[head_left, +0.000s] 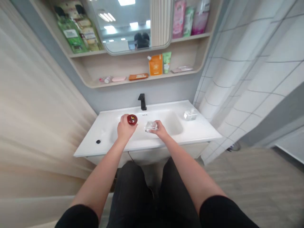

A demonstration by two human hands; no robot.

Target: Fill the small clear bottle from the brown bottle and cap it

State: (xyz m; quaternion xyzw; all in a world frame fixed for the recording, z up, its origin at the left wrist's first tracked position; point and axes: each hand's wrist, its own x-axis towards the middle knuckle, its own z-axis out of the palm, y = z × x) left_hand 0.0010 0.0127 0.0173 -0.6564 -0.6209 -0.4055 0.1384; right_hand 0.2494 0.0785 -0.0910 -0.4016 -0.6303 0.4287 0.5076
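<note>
We record the left hand (pixel 124 128) closed on a red cap (pixel 132 119), the right hand (pixel 160 129) closed on a glass bottle (pixel 151 126), and a second bottle (pixel 190 115) untouched.

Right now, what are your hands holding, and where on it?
The left hand holds a red round cap by its edge; the right hand holds a clear glass container by its side.

A bathroom, going by the white washbasin (pixel 197 131), black faucet (pixel 142 101) and tiled wall (pixel 247 69) (toiletries (pixel 155 65) on shelves (pixel 114 71)).
</note>
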